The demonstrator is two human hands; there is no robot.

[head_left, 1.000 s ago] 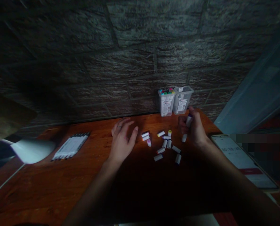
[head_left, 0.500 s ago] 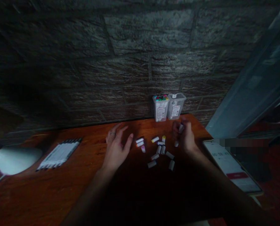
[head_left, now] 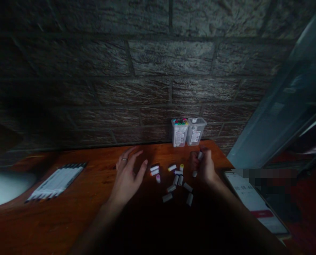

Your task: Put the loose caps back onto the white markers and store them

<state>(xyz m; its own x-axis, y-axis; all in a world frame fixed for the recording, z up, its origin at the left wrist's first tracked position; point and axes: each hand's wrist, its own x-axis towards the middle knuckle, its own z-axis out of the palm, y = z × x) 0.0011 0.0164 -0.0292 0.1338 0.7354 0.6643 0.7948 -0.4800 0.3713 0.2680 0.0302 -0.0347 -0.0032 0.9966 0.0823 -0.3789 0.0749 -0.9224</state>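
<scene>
My right hand [head_left: 204,167] is closed around a white marker [head_left: 197,161] held upright, its lower end close to the wooden table [head_left: 94,212]. My left hand [head_left: 127,173], with a ring on one finger, hovers open with spread fingers just left of several loose white marker caps [head_left: 173,179] scattered between my hands. Two clear plastic boxes stand against the wall behind them: the left box [head_left: 179,132] is full of colour-tipped markers, the right box [head_left: 196,131] looks nearly empty.
A row of white markers [head_left: 55,182] lies on the table at the left, beside a pale rounded object [head_left: 0,186]. A phone [head_left: 255,202] with a lit screen lies at the right. A dark brick wall [head_left: 147,71] backs the table.
The view has tilted up, so everything sits lower in the frame. My right hand stays closed on the marker near the caps. My left hand has barely moved.
</scene>
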